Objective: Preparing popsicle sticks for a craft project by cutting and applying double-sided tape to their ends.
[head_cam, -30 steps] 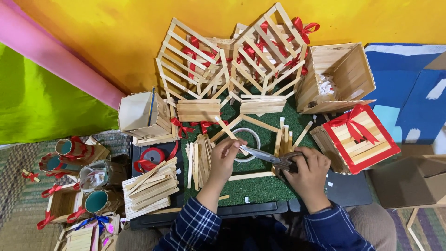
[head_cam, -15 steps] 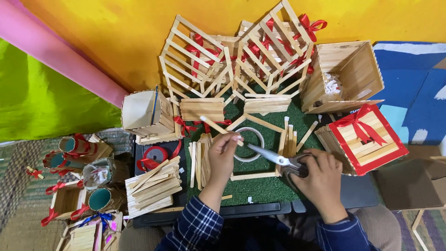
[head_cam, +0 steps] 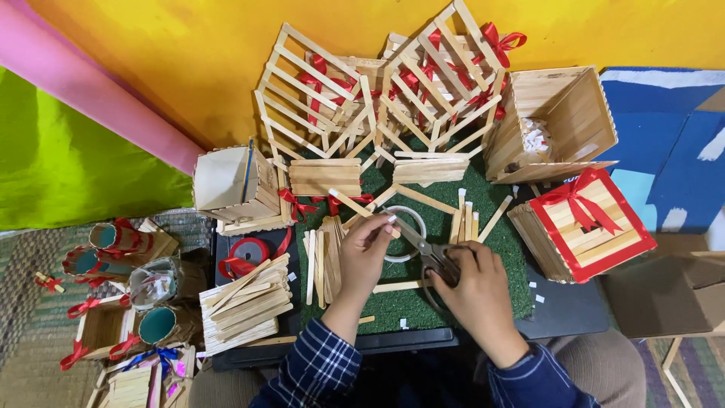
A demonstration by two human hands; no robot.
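Observation:
My left hand (head_cam: 365, 255) pinches a small white strip of tape at its fingertips, above a clear tape roll (head_cam: 402, 236) on the green mat (head_cam: 498, 264). Scissors (head_cam: 432, 251) are gripped in my right hand (head_cam: 474, 289), their blades pointing up-left and reaching the white strip at my left fingertips. Loose wooden craft sticks (head_cam: 323, 255) lie on the mat on both sides of my hands.
Stick-built lattice boxes with red ribbons (head_cam: 393, 91) stand at the back. An open wooden box (head_cam: 555, 121) and a red-ribboned lid box (head_cam: 585, 223) sit at right. A stack of sticks (head_cam: 245, 306), a red ribbon spool (head_cam: 245, 253) and small decorated cups (head_cam: 124, 249) lie at left.
My hands have come closer together. The scissors moved up-left toward the strip held in my left fingers.

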